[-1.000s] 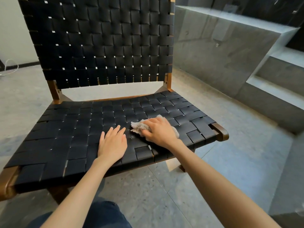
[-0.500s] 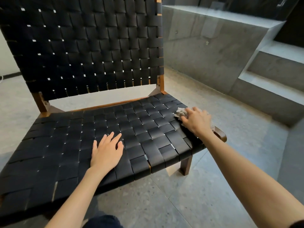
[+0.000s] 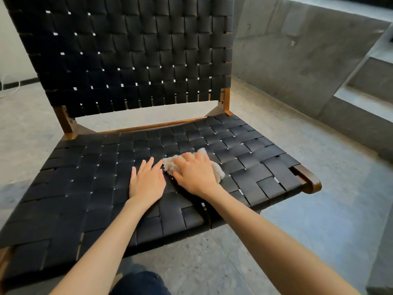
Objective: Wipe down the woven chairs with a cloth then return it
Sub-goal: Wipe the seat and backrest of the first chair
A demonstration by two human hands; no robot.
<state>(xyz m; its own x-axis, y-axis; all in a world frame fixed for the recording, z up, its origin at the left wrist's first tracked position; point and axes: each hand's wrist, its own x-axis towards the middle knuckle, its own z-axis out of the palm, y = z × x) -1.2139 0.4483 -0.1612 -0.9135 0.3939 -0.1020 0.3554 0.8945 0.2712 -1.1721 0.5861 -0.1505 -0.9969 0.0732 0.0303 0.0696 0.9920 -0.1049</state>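
Cloth (image 3: 218,174) bunched under right hand (image 3: 196,174), fingers curled over it, pressing mid-seat on woven chair (image 3: 265,167), left hand (image 3: 146,182) flat, empty alongside; seemingly mid-wipe, next needing another sweep.

**One chair, one cloth, two hands**

There is one woven chair (image 3: 85,188) — a single black seat and a single black backrest, joined by two brown wooden posts (image 3: 226,101). One pale cloth (image 3: 217,170) lies on the seat. Two hands are on that seat, the left hand (image 3: 146,182) and the right hand (image 3: 195,175), each on a bare forearm — two forearms in all. One knee (image 3: 140,283) in dark blue fabric shows below the seat's front edge. One white cable (image 3: 8,86) lies beyond the seat's left edge. One grey stepped block (image 3: 297,60) stands beyond its right edge.
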